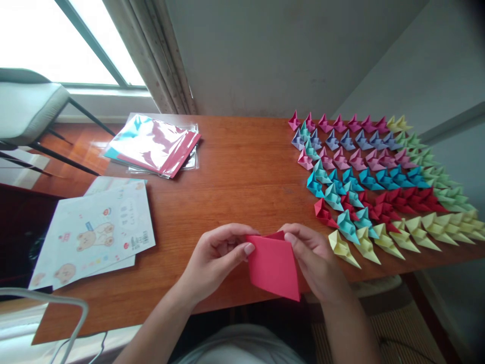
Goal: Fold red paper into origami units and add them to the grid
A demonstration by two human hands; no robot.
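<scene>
A folded piece of red paper (273, 267) is held up over the table's near edge, between both hands. My left hand (217, 260) pinches its upper left corner between thumb and fingers. On the other side, my right hand (314, 258) grips the upper right corner, thumb in front and fingers behind. The top of the paper gapes slightly, showing an inner layer. Close to my right hand stand a yellow folded paper boat (343, 248) and a red folded paper boat (325, 212).
Rows of folded paper boats (382, 179) in several colours cover the table's right side. Plastic-wrapped coloured paper (155, 144) lies at the back left of the wooden table (242, 172). Nearer are bear-printed paper packs (102, 232). A chair (32, 111) stands by the window.
</scene>
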